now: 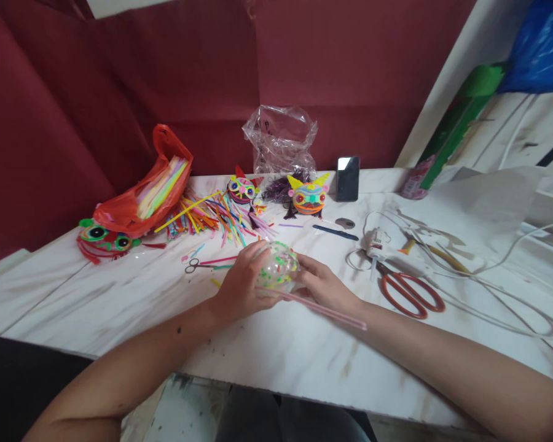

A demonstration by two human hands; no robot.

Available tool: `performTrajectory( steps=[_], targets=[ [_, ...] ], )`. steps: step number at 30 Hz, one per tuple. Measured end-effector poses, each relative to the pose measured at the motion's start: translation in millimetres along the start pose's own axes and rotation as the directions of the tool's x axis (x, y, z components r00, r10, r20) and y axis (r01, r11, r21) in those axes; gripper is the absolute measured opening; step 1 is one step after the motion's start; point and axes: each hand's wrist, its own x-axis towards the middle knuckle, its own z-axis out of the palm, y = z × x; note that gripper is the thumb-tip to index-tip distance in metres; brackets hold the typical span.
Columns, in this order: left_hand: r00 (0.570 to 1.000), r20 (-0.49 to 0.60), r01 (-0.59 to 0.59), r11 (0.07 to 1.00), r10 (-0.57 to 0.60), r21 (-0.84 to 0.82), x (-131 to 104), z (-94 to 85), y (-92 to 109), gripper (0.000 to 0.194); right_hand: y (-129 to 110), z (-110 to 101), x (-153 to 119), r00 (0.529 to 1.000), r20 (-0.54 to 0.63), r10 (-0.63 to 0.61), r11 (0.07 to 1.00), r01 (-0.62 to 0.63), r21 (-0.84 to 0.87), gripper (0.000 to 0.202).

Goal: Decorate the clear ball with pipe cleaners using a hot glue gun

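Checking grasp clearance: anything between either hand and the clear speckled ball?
Nothing visible. Left hand and right hand both touch the ball. Pink stems run from by the left fingers across the near side of the right hand, not visibly between it and the ball. Contact under the fingers is hidden.

Single head-worn view, looking forward and down, hands central
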Motion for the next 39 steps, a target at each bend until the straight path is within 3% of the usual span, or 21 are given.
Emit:
performTrajectory(
  steps=[21,25,28,33,37,39],
  targets=[
    [0.995,0.058,0.081,0.996,-0.079,-0.045,-1,-1.8,0,0.089,14,-10,7,0.990,0.099,-0.103,0.994,0.105,-0.013,0.058],
    [0.986,0.067,0.153,0.987,-0.150,-0.043,-2,0.8,-2,0.089,14,-18,14,0.995,-0.007,-0.103,0.980,0.100,-0.174,0.062],
    [0.973,0.072,0.220,0.975,-0.217,-0.031,-4,1.3,-7,0.090,-3,-34,12,0.980,-0.123,-0.156,0.912,0.095,-0.398,0.064],
    [0.959,0.049,0.281,0.958,-0.279,-0.055,-6,-0.2,-20,0.091,-52,-84,-8,0.882,-0.267,-0.387,0.791,0.169,-0.588,0.045],
    [0.963,0.031,0.269,0.963,-0.268,-0.031,-5,-0.5,-30,0.089,-79,-138,-31,0.724,-0.414,-0.553,0.692,0.121,-0.712,0.034],
    [0.966,0.011,0.260,0.965,-0.260,-0.039,-4,0.4,-34,0.087,-84,-163,-41,0.668,-0.443,-0.598,0.600,0.006,-0.800,0.030]
  ],
)
